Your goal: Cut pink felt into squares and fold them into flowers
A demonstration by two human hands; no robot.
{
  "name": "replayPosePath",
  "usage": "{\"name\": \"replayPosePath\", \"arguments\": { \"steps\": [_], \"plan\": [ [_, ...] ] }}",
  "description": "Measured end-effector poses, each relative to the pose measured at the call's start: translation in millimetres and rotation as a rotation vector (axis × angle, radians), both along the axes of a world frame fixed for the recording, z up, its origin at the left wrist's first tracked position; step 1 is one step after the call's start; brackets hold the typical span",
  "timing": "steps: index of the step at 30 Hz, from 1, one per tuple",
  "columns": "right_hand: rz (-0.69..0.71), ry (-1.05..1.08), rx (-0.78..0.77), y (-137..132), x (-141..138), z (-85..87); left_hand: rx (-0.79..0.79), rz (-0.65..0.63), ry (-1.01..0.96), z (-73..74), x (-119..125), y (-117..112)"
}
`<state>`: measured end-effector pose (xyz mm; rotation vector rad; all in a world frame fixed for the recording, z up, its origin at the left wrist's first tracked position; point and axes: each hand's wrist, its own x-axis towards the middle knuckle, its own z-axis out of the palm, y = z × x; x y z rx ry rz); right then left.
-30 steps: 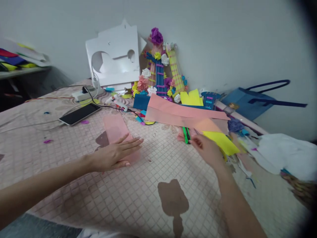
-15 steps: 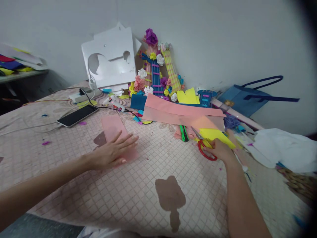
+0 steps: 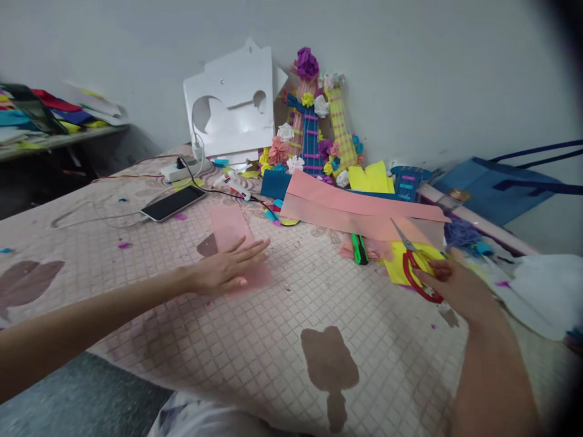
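Note:
My left hand (image 3: pixel 230 268) lies flat with its fingers stretched out, pressing on a pink paper strip (image 3: pixel 230 223) that partly shows above and below it. In my right hand (image 3: pixel 460 285) is a pair of scissors (image 3: pixel 418 270) with red and yellow handles, gripped at the handles, blades pointing away to the upper left. Under and behind the scissors lie a yellow paper piece (image 3: pixel 395 267) and long pink sheets (image 3: pixel 359 203). A green utility knife (image 3: pixel 359 249) rests left of the scissors.
A phone (image 3: pixel 173 203), a power strip (image 3: pixel 184 170) and a glue gun (image 3: pixel 233 184) with cables stand at the back left. Paper-flower-decorated guitar shapes (image 3: pixel 313 139) and white boards (image 3: pixel 230 130) lean against the wall. A blue bag (image 3: pixel 492 188) sits at right.
My right hand has moved the scissors to the right and tilted the blades further up, away from the utility knife. My left hand stays on the pink strip. The view has shifted left.

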<state>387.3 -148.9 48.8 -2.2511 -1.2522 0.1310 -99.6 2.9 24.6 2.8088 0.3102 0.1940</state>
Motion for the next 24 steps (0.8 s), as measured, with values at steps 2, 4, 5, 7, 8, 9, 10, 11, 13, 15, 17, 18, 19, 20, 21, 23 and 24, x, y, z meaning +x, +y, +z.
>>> {"name": "replayPosePath", "arguments": {
  "steps": [2, 4, 5, 7, 8, 9, 10, 11, 13, 15, 17, 18, 19, 20, 21, 23, 24],
  "plan": [
    [-0.024, 0.248, 0.112, 2, -15, 8.3, -0.016, -0.048, 0.052, -6.1, 1, -4],
    [0.094, 0.487, 0.246, 6, -36, 15.9, -0.038, -0.059, 0.11, -6.8, 3, -4],
    [0.145, 0.584, 0.294, 9, -48, 19.3, -0.056, -0.061, 0.124, -4.7, 3, -2],
    [0.308, 0.723, 0.402, 16, -75, 24.5, -0.1, -0.05, 0.111, 3.2, 6, 7],
    [0.387, 0.789, 0.418, 19, -88, 25.9, -0.119, -0.038, 0.086, 8.4, 8, 13],
    [0.471, 0.843, 0.367, 22, -102, 26.4, -0.132, -0.019, 0.06, 14.0, 12, 20],
    [0.524, 0.877, 0.364, 25, -114, 25.8, -0.139, -0.015, 0.043, 19.4, 16, 25],
    [0.567, 0.926, 0.343, 27, -126, 24.1, -0.152, -0.044, 0.044, 24.5, 22, 30],
    [0.606, 1.041, 0.304, 29, -145, 18.2, -0.18, -0.134, 0.069, 31.9, 35, 37],
    [0.633, 1.119, 0.26, 28, -158, 10.3, -0.196, -0.196, 0.112, 34.2, 49, 40],
    [0.664, 1.154, 0.225, 27, -166, 2.3, -0.212, -0.214, 0.154, 31.8, 62, 42],
    [0.674, 1.165, 0.213, 26, -169, -1.1, -0.228, -0.218, 0.178, 29.4, 66, 43],
    [0.677, 1.172, 0.203, 25, -171, -4.2, -0.246, -0.221, 0.203, 26.8, 70, 44],
    [0.675, 1.179, 0.199, 25, -172, -6.8, -0.267, -0.225, 0.224, 24.3, 73, 46],
    [0.675, 1.191, 0.196, 26, -174, -9.0, -0.289, -0.228, 0.235, 22.4, 74, 48],
    [0.683, 1.23, 0.201, 28, -177, -13.0, -0.332, -0.234, 0.222, 21.1, 77, 51],
    [0.691, 1.253, 0.2, 30, -179, -15.0, -0.364, -0.24, 0.212, 22.1, 78, 52]
  ]
}}
